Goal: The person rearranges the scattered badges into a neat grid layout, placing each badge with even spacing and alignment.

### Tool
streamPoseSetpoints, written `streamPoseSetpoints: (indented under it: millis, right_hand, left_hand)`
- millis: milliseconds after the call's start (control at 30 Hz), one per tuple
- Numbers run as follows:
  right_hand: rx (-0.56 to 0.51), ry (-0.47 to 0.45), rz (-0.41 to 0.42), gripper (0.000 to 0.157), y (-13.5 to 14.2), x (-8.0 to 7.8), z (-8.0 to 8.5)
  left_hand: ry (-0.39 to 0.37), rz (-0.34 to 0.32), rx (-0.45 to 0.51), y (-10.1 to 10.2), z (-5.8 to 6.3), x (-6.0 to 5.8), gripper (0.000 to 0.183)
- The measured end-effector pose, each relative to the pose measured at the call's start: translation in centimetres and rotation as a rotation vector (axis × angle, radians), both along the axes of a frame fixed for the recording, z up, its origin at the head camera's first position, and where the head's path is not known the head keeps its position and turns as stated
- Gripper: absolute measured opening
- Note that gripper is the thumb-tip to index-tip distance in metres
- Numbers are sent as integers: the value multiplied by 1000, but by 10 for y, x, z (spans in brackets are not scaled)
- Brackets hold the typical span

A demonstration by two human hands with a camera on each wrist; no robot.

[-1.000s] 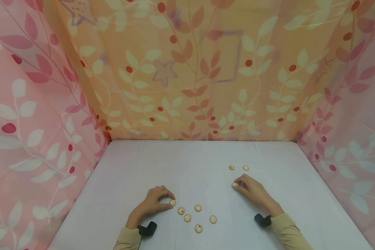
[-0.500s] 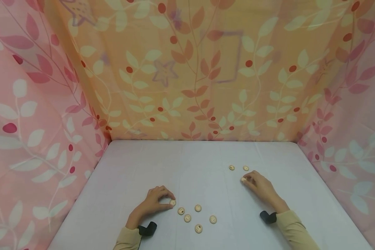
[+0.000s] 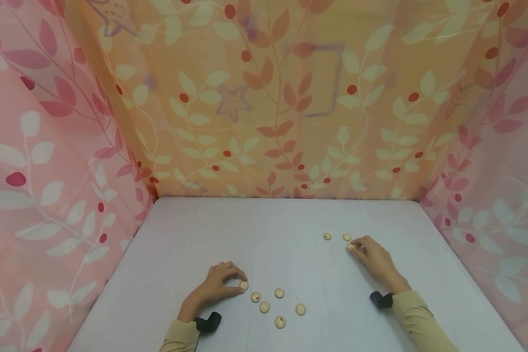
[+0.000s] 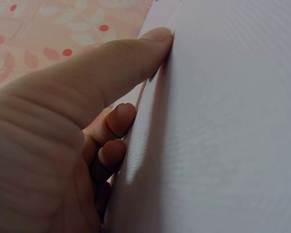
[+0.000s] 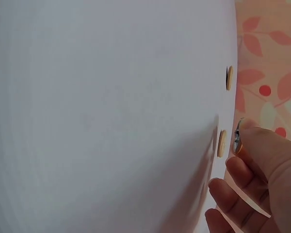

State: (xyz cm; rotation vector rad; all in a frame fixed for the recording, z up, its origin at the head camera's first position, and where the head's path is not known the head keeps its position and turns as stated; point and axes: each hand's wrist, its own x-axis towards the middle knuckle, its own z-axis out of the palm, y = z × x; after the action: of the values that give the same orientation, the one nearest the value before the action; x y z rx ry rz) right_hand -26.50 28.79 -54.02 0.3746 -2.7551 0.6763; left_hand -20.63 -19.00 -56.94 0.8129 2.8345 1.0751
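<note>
In the head view my left hand (image 3: 220, 283) rests on the white table, thumb and forefinger on either side of a small round wooden disc (image 3: 244, 285) with dark markings. From the left wrist, the thumb lies low along the cloth and hides the disc. At the right, my right hand (image 3: 376, 259) pinches another wooden disc (image 3: 351, 248) between thumb and fingertips; the right wrist view shows this held disc (image 5: 238, 140) edge-on, clear of the table. Just beyond it lie two more discs, the nearer one (image 3: 346, 237) and one to its left (image 3: 327, 236).
Several loose wooden discs lie between the hands, among them one at the front (image 3: 280, 322) and one to the right (image 3: 300, 309). Patterned curtains (image 3: 264, 122) enclose the white table (image 3: 229, 225) at the back and both sides. Each wrist wears a black camera mount (image 3: 381, 300).
My right hand has moved to the right and farther back with its disc, coming up close to the two far discs. My left hand has stayed in place.
</note>
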Motion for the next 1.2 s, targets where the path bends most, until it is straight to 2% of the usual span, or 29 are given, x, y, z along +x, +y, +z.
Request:
streamPoseSetpoints:
  millis: [300,567,867,1200]
  right_hand:
    - [29,-52,-40,26,11,-8,5]
    - [35,-70,-74,28,20,-16,10]
    - [19,-63,-96,27,31,-25,5]
    - [24,-101,-104,28,38,-35,2]
  left_hand:
    - [29,6,-10,-1,-3,-1,23]
    - [10,4,-15,-1,-2,-1,23]
    - [-2,6,-14,0,-1,1,23]
    - [0,6,-18,0,-1,0,24]
